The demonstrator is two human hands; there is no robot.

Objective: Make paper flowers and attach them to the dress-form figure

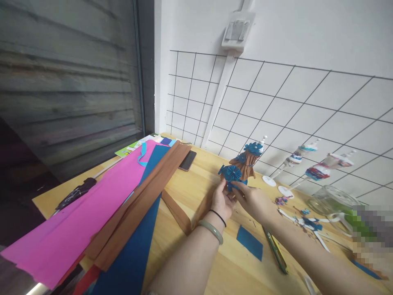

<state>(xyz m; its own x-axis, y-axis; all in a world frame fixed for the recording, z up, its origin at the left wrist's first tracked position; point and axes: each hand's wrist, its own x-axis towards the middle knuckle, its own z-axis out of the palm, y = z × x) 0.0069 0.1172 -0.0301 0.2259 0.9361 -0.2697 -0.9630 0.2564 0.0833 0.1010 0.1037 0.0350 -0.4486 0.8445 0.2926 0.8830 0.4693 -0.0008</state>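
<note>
My left hand (223, 201), with a black band and a pale bangle at the wrist, is wrapped round the lower end of a paper figure. The figure has a pleated brown paper body (245, 164), blue paper flowers and a round pleated blue rosette (232, 173). Its white beaded tip points up and to the right. My right hand (250, 200) pinches a blue part just below the rosette. Under my hands lies a blue paper rectangle (249, 242) on the wooden table (172, 254).
Long pink (101, 200), brown and blue paper sheets lie at left, beside a phone (187, 160). A yellow-green cutter (276, 250) rests near my right forearm. Two white stands (319, 170), paper scraps and a glass jar (333, 200) are at right.
</note>
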